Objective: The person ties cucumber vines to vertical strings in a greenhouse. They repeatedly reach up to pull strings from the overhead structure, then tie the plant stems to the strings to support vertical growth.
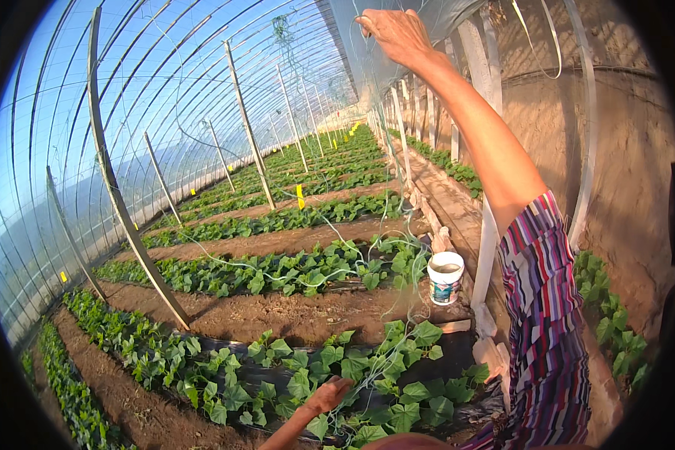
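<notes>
My right hand (pixel 396 35) is raised high at the top of the view, its fingers closed on thin pale-green strings. Below it the strings (pixel 408 225) hang loosely and run down to the near plant row. My left hand (pixel 331 395) is low at the bottom centre, curled beside a bundle of the same strings (pixel 379 364); its fingers look closed on part of that bundle. Under and around this hand grow broad-leaved green vine seedlings (pixel 299 383) in black mulch film. More string lies in curves over the second row.
A white plastic bucket (pixel 445 277) stands at the row's end beside the path (pixel 433 180). Slanted wooden posts (pixel 115 191) rise among the rows at left. A pale post (pixel 486 253) stands near my right arm, with an earthen wall (pixel 624 169) beyond. Yellow cards (pixel 300 197) hang over the rows.
</notes>
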